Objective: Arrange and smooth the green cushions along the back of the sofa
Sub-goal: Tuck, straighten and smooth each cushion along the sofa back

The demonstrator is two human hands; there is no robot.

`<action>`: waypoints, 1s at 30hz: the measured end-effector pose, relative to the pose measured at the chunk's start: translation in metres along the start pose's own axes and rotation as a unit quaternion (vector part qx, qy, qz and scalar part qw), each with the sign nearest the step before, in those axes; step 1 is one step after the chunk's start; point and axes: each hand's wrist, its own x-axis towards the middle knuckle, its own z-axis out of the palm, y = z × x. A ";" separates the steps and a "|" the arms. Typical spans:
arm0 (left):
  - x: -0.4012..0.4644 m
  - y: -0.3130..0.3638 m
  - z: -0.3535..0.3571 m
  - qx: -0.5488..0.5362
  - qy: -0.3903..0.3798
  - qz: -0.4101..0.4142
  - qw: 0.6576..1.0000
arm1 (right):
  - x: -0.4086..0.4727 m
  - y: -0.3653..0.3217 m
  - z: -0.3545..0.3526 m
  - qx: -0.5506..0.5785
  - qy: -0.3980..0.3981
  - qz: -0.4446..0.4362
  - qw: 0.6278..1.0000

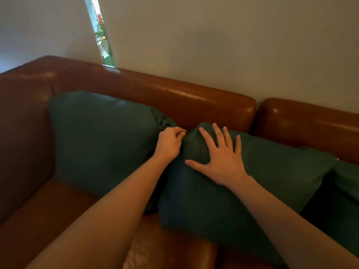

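Three dark green cushions lean along the back of a brown leather sofa (194,96). The left cushion (101,138) stands in the corner by the armrest. The middle cushion (262,183) leans forward and overlaps it. My left hand (170,143) pinches the bunched upper right corner of the left cushion with curled fingers. My right hand (221,158) lies flat on the middle cushion's upper left part, fingers spread. A third green cushion (345,191) shows at the right edge, partly cut off.
The sofa's left armrest (21,152) rises beside the left cushion. Brown seat cushions (58,214) stretch in front. A plain wall (213,45) stands behind the backrest, with a narrow window strip (101,33) showing plants.
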 end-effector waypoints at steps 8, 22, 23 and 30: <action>0.035 0.003 0.006 -0.037 -0.148 -0.046 0.987 | 0.000 0.000 0.008 -0.041 0.011 0.016 0.999; 0.053 0.024 0.014 -0.114 -0.172 -0.214 0.955 | -0.001 -0.002 0.015 -0.046 0.039 0.021 0.998; 0.053 0.024 0.015 -0.143 -0.145 -0.212 0.956 | -0.001 -0.002 0.015 -0.047 0.040 0.021 0.998; 0.045 0.009 -0.009 -0.099 0.047 -0.099 0.989 | 0.000 0.002 0.019 -0.048 0.043 0.029 0.998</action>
